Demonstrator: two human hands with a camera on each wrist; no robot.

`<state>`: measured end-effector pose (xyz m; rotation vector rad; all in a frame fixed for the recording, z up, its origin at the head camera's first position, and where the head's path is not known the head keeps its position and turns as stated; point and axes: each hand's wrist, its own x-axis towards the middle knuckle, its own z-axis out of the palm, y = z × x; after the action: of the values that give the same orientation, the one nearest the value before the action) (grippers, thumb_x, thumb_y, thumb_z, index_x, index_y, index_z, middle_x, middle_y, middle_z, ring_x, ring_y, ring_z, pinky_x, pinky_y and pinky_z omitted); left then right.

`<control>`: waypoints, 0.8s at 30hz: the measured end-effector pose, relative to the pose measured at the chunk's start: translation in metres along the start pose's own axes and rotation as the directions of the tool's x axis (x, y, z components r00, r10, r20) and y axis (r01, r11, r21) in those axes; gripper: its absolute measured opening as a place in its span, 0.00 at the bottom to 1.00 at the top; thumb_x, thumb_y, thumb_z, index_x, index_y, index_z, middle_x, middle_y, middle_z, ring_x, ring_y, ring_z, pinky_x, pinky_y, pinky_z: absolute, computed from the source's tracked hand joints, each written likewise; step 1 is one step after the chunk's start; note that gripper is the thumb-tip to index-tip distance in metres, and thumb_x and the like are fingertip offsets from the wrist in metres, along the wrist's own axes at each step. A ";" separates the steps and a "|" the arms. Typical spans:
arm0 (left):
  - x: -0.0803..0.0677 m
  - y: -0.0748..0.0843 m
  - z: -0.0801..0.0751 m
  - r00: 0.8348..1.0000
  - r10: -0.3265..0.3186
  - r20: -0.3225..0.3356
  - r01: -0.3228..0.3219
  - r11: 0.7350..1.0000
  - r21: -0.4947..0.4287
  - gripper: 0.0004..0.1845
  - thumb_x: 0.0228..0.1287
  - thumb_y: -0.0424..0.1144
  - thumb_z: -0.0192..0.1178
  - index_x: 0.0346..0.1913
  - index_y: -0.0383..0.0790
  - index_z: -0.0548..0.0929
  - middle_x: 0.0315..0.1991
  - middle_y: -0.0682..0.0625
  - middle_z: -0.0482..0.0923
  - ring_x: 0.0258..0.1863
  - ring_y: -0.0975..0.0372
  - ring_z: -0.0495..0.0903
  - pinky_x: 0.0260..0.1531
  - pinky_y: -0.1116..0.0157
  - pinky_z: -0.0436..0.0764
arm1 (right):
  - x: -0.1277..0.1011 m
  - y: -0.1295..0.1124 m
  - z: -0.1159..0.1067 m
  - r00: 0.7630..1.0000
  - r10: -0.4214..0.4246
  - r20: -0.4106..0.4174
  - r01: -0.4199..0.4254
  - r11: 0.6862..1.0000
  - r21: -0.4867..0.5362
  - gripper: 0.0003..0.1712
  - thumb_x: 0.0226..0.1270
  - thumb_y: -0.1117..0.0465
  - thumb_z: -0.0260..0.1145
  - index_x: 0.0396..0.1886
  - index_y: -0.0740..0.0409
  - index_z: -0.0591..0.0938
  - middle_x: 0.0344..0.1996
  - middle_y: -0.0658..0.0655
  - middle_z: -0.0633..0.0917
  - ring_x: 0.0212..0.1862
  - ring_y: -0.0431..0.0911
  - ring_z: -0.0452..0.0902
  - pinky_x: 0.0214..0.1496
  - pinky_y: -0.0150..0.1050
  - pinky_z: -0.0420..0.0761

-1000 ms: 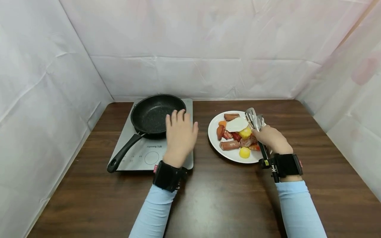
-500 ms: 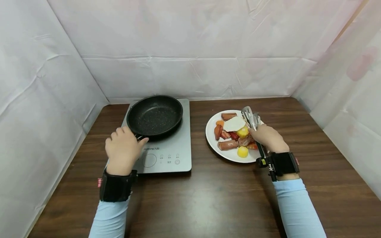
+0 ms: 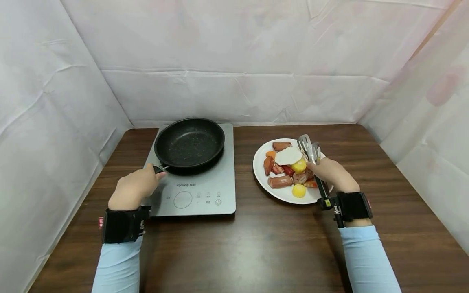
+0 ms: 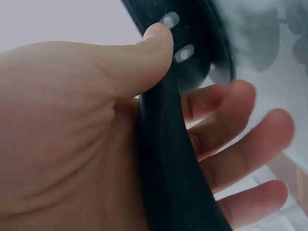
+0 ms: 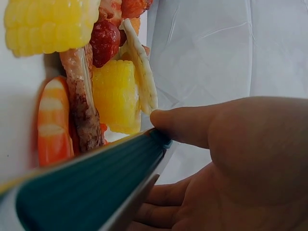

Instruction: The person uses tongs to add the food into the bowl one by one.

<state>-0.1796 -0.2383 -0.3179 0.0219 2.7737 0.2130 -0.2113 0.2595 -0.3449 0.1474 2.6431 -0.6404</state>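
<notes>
A dark wooden table [image 3: 256,240] is enclosed by white sheeting at the back and on both sides, which closes off movement there; the near half of the table lies bare between the two forearms. On the left half a grey induction cooktop [image 3: 205,191] is set, with a strip of table left between it and the left sheeting. A black frying pan [image 3: 189,142] is carried on the cooktop, its handle [image 4: 168,159] pointing toward the near left. The handle is held by the left hand [image 3: 133,188]: in the left wrist view the thumb is pressed along its top and the fingers [image 4: 240,144] are curled loosely beneath, partly spread. To the right, well apart from the cooktop, a white plate [image 3: 261,173] is seen, heaped with sausages, corn pieces, shrimp and a fried egg. Metal tongs [image 3: 310,151] are gripped by the right hand [image 3: 331,173], with the thumb laid over the dark grip and the fingers wrapped under it; their tips are held over the far right of the plate. Free table remains right of the plate up to the right sheeting.
</notes>
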 end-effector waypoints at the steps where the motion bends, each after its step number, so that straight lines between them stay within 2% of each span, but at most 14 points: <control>1: 0.002 -0.004 -0.001 1.000 0.006 -0.003 -0.006 1.000 -0.001 0.38 0.84 0.51 0.39 0.73 0.15 0.52 0.54 0.20 0.77 0.48 0.35 0.82 0.41 0.45 0.82 | 0.001 0.000 0.000 1.000 0.006 0.004 -0.006 1.000 0.005 0.43 0.82 0.41 0.41 0.66 0.82 0.65 0.56 0.82 0.76 0.34 0.57 0.85 0.31 0.49 0.87; 4: 0.010 -0.014 -0.006 1.000 0.022 -0.006 -0.022 1.000 -0.015 0.38 0.84 0.50 0.41 0.72 0.14 0.52 0.64 0.15 0.64 0.62 0.27 0.71 0.55 0.37 0.78 | 0.002 -0.002 0.000 0.999 0.023 0.022 -0.024 1.000 0.015 0.44 0.82 0.41 0.41 0.68 0.82 0.64 0.56 0.83 0.76 0.33 0.57 0.86 0.31 0.50 0.88; 7: 0.019 -0.023 -0.009 0.999 0.043 -0.023 -0.043 0.999 -0.029 0.37 0.84 0.48 0.43 0.72 0.13 0.53 0.65 0.12 0.58 0.65 0.24 0.64 0.62 0.34 0.72 | 0.003 -0.002 -0.001 0.999 0.029 0.032 -0.030 1.000 0.001 0.44 0.82 0.40 0.40 0.68 0.82 0.64 0.56 0.82 0.77 0.34 0.56 0.86 0.32 0.51 0.88; 15: 0.036 -0.049 -0.015 0.992 0.117 -0.037 -0.119 0.991 -0.064 0.39 0.82 0.54 0.46 0.74 0.20 0.57 0.65 0.13 0.60 0.67 0.25 0.61 0.61 0.31 0.70 | 0.002 -0.002 -0.002 0.999 0.018 0.047 -0.018 1.000 -0.005 0.43 0.82 0.40 0.41 0.64 0.81 0.68 0.53 0.81 0.79 0.30 0.54 0.86 0.30 0.50 0.87; 16: 0.037 -0.052 -0.016 0.991 0.131 -0.040 -0.133 0.989 -0.066 0.39 0.81 0.54 0.47 0.74 0.20 0.58 0.64 0.14 0.62 0.65 0.26 0.63 0.60 0.32 0.71 | 0.003 -0.002 -0.002 0.999 0.016 0.047 -0.016 1.000 -0.006 0.43 0.82 0.40 0.41 0.64 0.81 0.68 0.53 0.81 0.79 0.30 0.54 0.86 0.30 0.50 0.87; 18: 0.040 -0.058 -0.016 0.985 0.165 -0.047 -0.168 0.983 -0.069 0.40 0.80 0.55 0.49 0.74 0.21 0.59 0.52 0.18 0.69 0.53 0.31 0.71 0.50 0.40 0.77 | 0.003 -0.001 -0.001 0.998 0.016 0.057 -0.017 1.000 0.010 0.44 0.82 0.40 0.41 0.66 0.82 0.65 0.55 0.82 0.77 0.30 0.55 0.87 0.30 0.50 0.88; 20: 0.043 -0.061 -0.016 0.979 0.192 -0.061 -0.196 0.978 -0.069 0.39 0.79 0.56 0.50 0.73 0.22 0.62 0.43 0.25 0.72 0.42 0.40 0.73 0.40 0.48 0.76 | 0.004 0.000 -0.001 0.998 0.005 0.059 -0.006 1.000 0.008 0.45 0.82 0.40 0.41 0.67 0.83 0.64 0.57 0.83 0.76 0.32 0.55 0.87 0.31 0.50 0.88; 22: 0.045 -0.063 -0.016 0.975 0.210 -0.075 -0.216 0.973 -0.078 0.39 0.78 0.57 0.51 0.73 0.25 0.65 0.41 0.30 0.72 0.39 0.45 0.72 0.37 0.52 0.73 | 0.005 0.003 -0.002 0.998 -0.007 0.063 0.006 1.000 0.008 0.46 0.82 0.40 0.42 0.68 0.84 0.63 0.56 0.82 0.76 0.34 0.55 0.87 0.32 0.50 0.88; 23: 0.046 -0.063 -0.016 0.974 0.215 -0.077 -0.221 0.972 -0.086 0.38 0.78 0.57 0.51 0.73 0.26 0.65 0.42 0.29 0.73 0.40 0.43 0.73 0.38 0.51 0.74 | 0.005 0.004 -0.003 0.998 -0.009 0.067 0.008 1.000 0.009 0.45 0.82 0.40 0.42 0.66 0.84 0.64 0.54 0.82 0.77 0.34 0.55 0.86 0.32 0.50 0.88; 24: 0.046 -0.063 -0.016 0.973 0.216 -0.081 -0.224 0.970 -0.093 0.38 0.78 0.58 0.50 0.72 0.27 0.66 0.48 0.25 0.73 0.45 0.39 0.74 0.41 0.47 0.77 | 0.005 0.005 -0.004 0.998 -0.018 0.065 0.018 1.000 -0.002 0.43 0.82 0.41 0.43 0.63 0.83 0.67 0.50 0.79 0.79 0.32 0.54 0.86 0.32 0.49 0.87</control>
<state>-0.2277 -0.3005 -0.3287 0.3034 2.8243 0.4193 -0.2166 0.2659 -0.3463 0.1005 2.5853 -0.6364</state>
